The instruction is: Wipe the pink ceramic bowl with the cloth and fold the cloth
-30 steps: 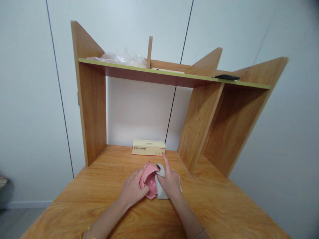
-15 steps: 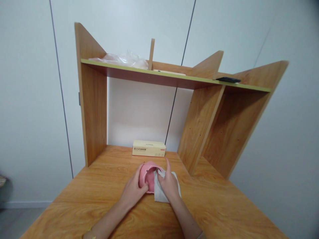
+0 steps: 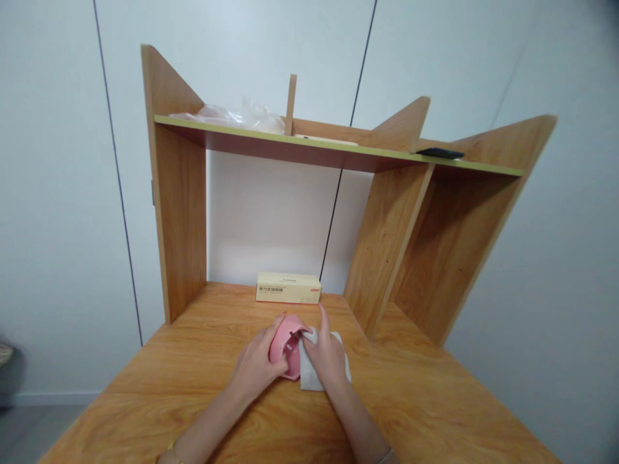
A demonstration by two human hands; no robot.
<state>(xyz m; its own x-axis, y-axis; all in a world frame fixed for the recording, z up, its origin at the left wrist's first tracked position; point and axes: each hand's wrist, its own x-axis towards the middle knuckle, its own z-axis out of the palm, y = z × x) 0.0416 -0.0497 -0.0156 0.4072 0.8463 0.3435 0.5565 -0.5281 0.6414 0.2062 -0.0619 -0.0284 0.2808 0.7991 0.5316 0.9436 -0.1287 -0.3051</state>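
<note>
My left hand (image 3: 254, 365) grips a small pink bowl (image 3: 285, 345), holding it tilted on its side just above the wooden desk (image 3: 193, 380). My right hand (image 3: 326, 356) is closed on a grey-white cloth (image 3: 309, 374) and presses it into the bowl's opening, with the index finger sticking up. Part of the cloth hangs below and to the right of that hand. The bowl's far side is hidden by my fingers.
A flat beige box (image 3: 288, 287) lies at the back of the desk. A wooden hutch (image 3: 178, 212) stands over it, with crumpled clear plastic (image 3: 236, 115) on the top shelf's left side and a dark flat object (image 3: 440, 153) on its right.
My right hand has kept moving the cloth around inside the bowl, and the bowl has turned a little in my left hand. Both hands stay at the same spot.
</note>
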